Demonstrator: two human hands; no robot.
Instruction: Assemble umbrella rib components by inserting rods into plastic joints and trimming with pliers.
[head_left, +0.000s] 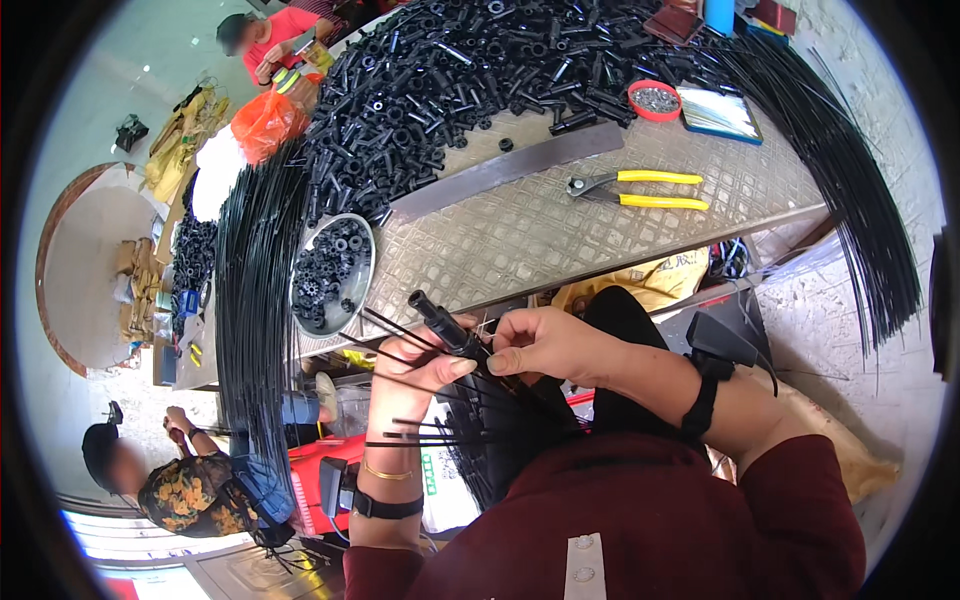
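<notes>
In front of my lap, my left hand [420, 365] is closed around a black plastic tube fitting [440, 322] with a wider collar, its narrow end tilted up and left. Several thin black rods [420, 383] stick out past my left hand and wrist. Thumb and fingers of my right hand [550, 345] are pinched together right beside the collar. A thin, light-coloured strand [486, 325] shows between the two hands. Whatever the right fingertips hold is too small and covered to name. More black rods [465, 440] lie across my lap below the hands.
A metal bowl [368, 285] of black notched rings sits at the table's left edge. Yellow-handled pliers [660, 190], a flat metal strip [500, 175] and a red dish [655, 115] of small metal pieces lie beyond. Black fittings [400, 100] are heaped behind; rod bundles [255, 300] hang over. Two people work nearby.
</notes>
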